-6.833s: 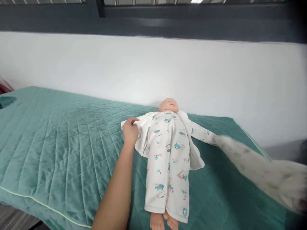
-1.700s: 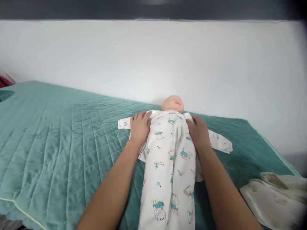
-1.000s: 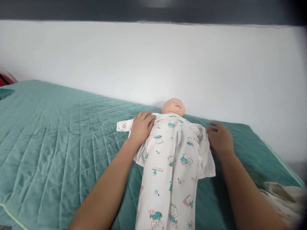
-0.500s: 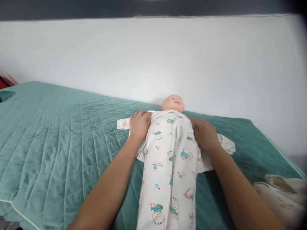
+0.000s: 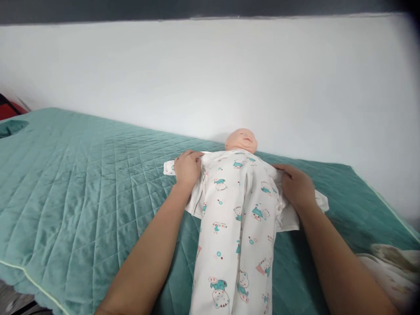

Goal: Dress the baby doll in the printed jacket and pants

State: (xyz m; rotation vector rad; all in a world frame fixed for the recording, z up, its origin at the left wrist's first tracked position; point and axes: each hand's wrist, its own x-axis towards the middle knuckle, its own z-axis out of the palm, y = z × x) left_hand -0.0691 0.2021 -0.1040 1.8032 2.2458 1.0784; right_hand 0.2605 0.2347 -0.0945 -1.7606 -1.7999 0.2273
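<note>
On doll's sleeves (image 5: 170, 167), both hands (image 5: 187, 168) flat.

Bed (image 5: 82, 183): teal quilted cover, pale piping (image 5: 33, 280) along near edge, oval opening (image 5: 13, 127) at far left end. Far long side runs along white wall (image 5: 210, 78). Baby doll (image 5: 241, 140) lies on back on right half, head toward wall, in white printed romper (image 5: 236, 227), sleeves spread flat on cover. Pale patterned cloth (image 5: 390, 267) bunched at near right corner, blurred, apart from doll.
</note>
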